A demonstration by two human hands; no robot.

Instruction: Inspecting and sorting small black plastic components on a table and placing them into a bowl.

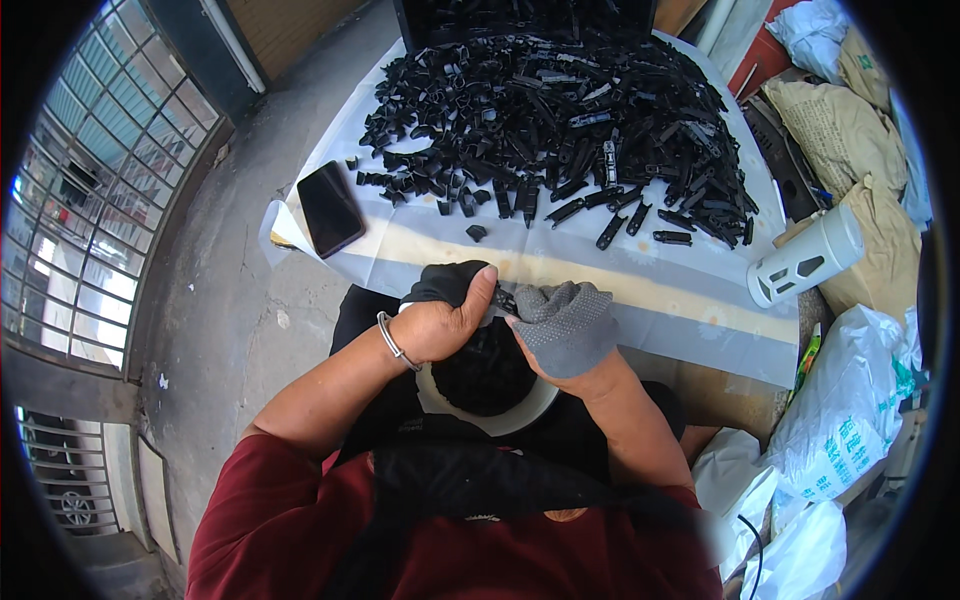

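Note:
My left hand (pixel 445 308), in a dark partial glove with the thumb bare, is closed near the table's front edge. Beside it my right hand (pixel 567 328), in a grey dotted glove, is closed too. Between the two hands, gripped by both, is a small black plastic part (pixel 506 301), mostly covered by the fingers. Directly below them, in my lap, stands a white round tub (pixel 530 416) with a mass of black pieces inside. Just past my hands, one loose black clip-shaped piece (pixel 476 233) lies apart on the table.
A big heap of black plastic parts (pixel 560 110) covers the far half of the cloth-covered table (pixel 690 335). A phone (pixel 331 208) lies at its left edge. On the right are a white cylindrical container (pixel 806 257), paper sacks (pixel 835 140) and white plastic bags (pixel 835 410).

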